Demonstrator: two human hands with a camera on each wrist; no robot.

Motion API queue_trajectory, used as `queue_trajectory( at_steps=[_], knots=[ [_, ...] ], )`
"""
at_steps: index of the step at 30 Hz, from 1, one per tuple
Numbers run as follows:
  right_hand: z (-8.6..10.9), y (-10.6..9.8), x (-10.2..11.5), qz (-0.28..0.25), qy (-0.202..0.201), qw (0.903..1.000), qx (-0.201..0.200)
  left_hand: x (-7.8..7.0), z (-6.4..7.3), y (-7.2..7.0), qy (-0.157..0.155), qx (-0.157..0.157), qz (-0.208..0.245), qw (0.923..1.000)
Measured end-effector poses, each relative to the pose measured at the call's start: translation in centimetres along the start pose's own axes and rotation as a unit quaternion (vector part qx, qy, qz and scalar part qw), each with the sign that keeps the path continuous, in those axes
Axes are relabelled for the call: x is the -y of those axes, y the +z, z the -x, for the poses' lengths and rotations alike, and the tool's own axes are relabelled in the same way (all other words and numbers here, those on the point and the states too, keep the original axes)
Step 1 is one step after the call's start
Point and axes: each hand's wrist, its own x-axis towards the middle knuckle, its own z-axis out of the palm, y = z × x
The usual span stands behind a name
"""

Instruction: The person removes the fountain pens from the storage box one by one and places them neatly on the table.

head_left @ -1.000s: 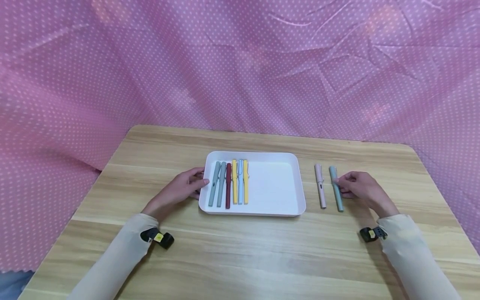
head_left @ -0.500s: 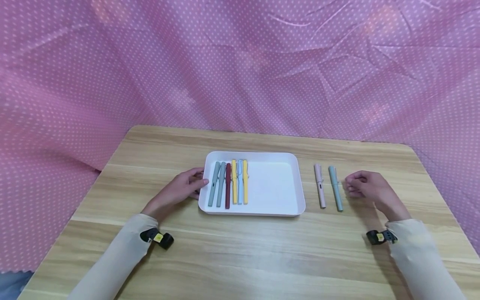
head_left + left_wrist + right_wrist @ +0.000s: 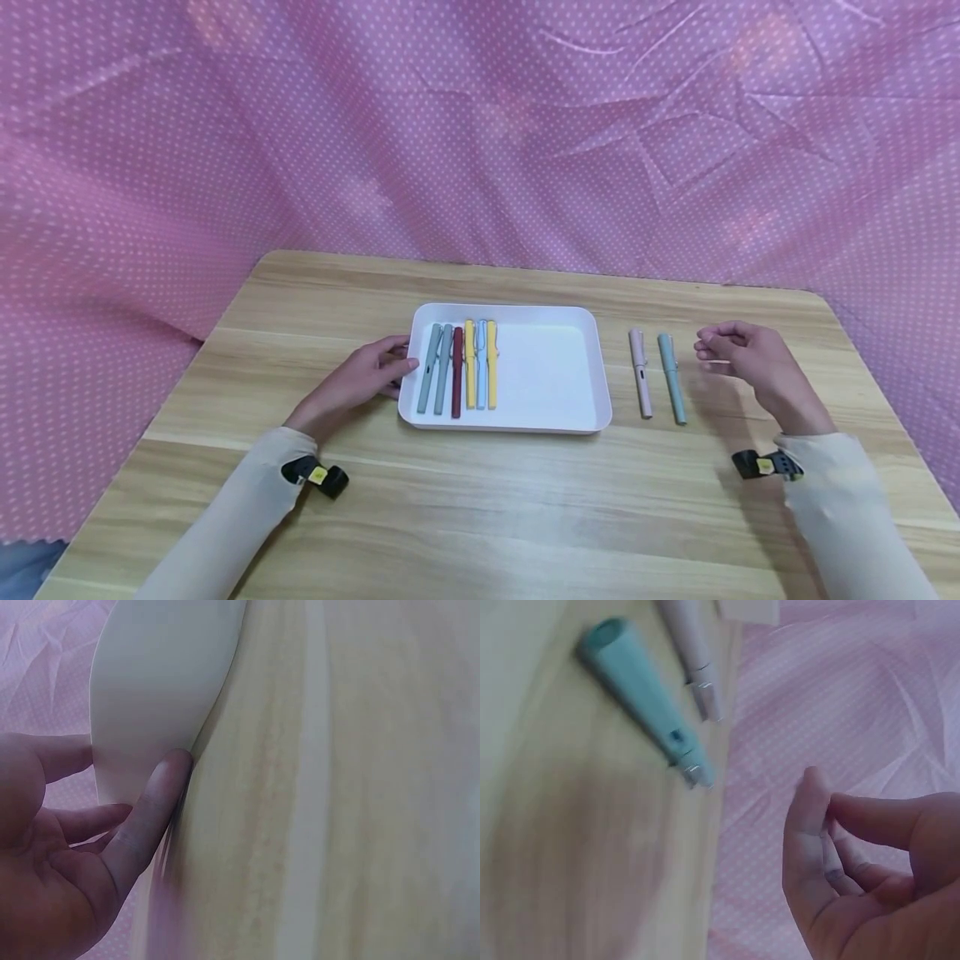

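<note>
Centrally, a white tray point(image 3: 555, 427) rests on a wood-grain tabletop point(image 3: 480, 508), with six capped pens lying side by side in its left half. From left to right they are a grey-green pen point(image 3: 429, 368), a second grey-green pen point(image 3: 443, 369), a dark red pen point(image 3: 457, 372), a yellow pen point(image 3: 470, 364), a light blue pen point(image 3: 482, 364) and another yellow pen point(image 3: 492, 364). A person's left hand point(image 3: 367, 371) grips the tray's left edge, thumb over the rim, fingers against the outer wall. To the right of the tray, two pens lie on the tabletop, apart and nearly parallel: a pale pink pen point(image 3: 641, 375), then a teal pen point(image 3: 672, 379). Just beyond the teal pen, the right hand point(image 3: 757, 358) hovers, its fingers loosely bent, thumb near the index finger, holding nothing. Behind hangs pink cloth point(image 3: 480, 142) with white dots.
</note>
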Motion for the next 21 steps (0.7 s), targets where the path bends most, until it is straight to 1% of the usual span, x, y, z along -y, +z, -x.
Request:
queue_trajectory(
  at_steps=[3, 5, 8, 14, 21],
  knots=[
    [0.1, 0.4, 0.9, -0.025, -0.011, 0.9996, 0.010, -0.1, 0.0, 0.0, -0.006, -0.002, 0.000, 1.0000],
    [0.1, 0.9, 1.5, -0.034, -0.022, 0.9990, 0.019, -0.3, 0.0, 0.0, -0.011, -0.004, 0.000, 0.9999],
    [0.0, 1.6, 2.5, -0.041, -0.028, 0.9982, 0.034, -0.3, 0.0, 0.0, -0.009, -0.004, 0.002, 0.9999],
    [-0.6, 3.4, 4.2, -0.020, -0.022, 0.9982, 0.052, -0.1, 0.2, -0.1, -0.001, 0.001, 0.000, 1.0000],
    [-1.2, 5.4, 6.0, -0.024, -0.032, 0.9964, 0.075, -0.1, 0.1, -0.1, 0.001, 0.001, 0.002, 1.0000]
  ],
)
